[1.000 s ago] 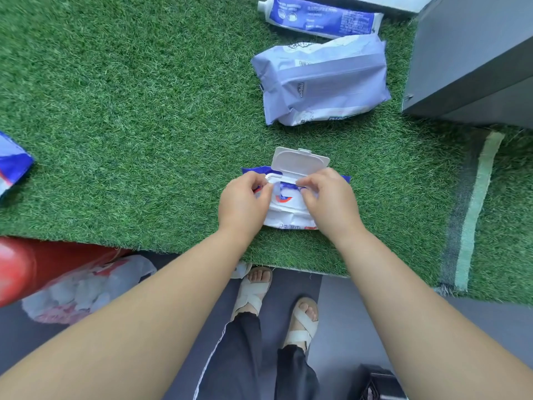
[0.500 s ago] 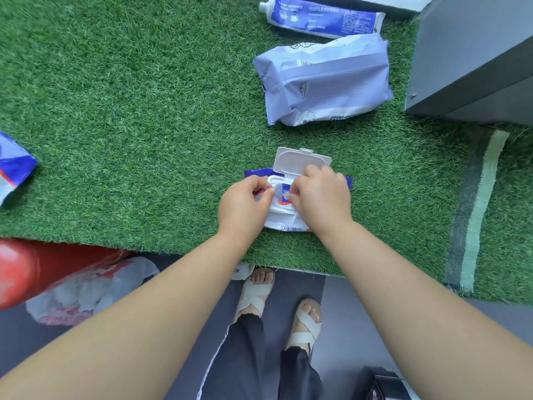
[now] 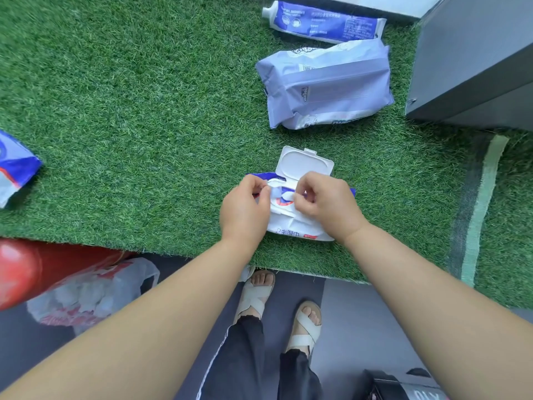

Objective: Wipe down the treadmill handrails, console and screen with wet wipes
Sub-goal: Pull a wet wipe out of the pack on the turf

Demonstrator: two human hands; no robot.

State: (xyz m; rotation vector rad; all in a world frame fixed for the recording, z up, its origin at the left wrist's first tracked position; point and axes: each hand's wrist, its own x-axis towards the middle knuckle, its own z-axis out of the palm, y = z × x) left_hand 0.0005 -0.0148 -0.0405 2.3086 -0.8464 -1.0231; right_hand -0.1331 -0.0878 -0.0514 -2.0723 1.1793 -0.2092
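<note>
A white and blue pack of wet wipes (image 3: 291, 226) lies on a green artificial-grass surface (image 3: 129, 111), its white flip lid (image 3: 304, 163) standing open at the far side. My left hand (image 3: 245, 210) grips the pack's left edge beside the opening. My right hand (image 3: 326, 204) sits over the right half, fingers curled, with thumb and forefinger pinching at the opening. What they pinch is hidden by the fingers. No treadmill part is clearly in view.
A larger pale blue wipes pack (image 3: 326, 85) and a blue tube (image 3: 323, 21) lie farther back. A grey box (image 3: 473, 59) stands at the right. Another blue pack (image 3: 14, 168) sits at the left edge. Below left are a red object (image 3: 34, 267) and a plastic bag (image 3: 92, 295).
My right hand has shifted left over the pack's opening and its fingers have closed into a pinch. My left hand has stayed on the pack's left edge.
</note>
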